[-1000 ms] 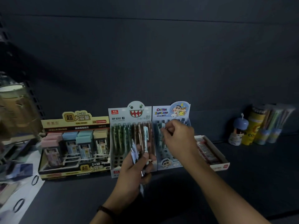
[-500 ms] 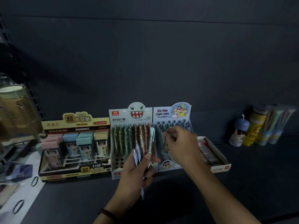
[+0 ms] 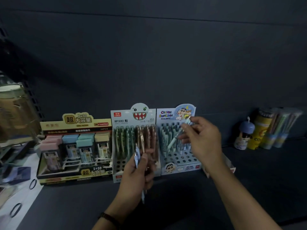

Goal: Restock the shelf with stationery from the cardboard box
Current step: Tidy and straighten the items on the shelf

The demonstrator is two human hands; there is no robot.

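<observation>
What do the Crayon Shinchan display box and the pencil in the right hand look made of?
Crayon Shinchan display box: likely printed cardboard, matte, die-cut header, punched holes. Pencil in the right hand: probably plastic, smooth pale barrel; blur leaves it open.

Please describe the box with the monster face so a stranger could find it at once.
On the dark shelf, three upright display boxes stand in a row. It is the middle box, between the yellow box and the blue Crayon Shinchan box. Only it carries a toothy monster face on top.
</observation>
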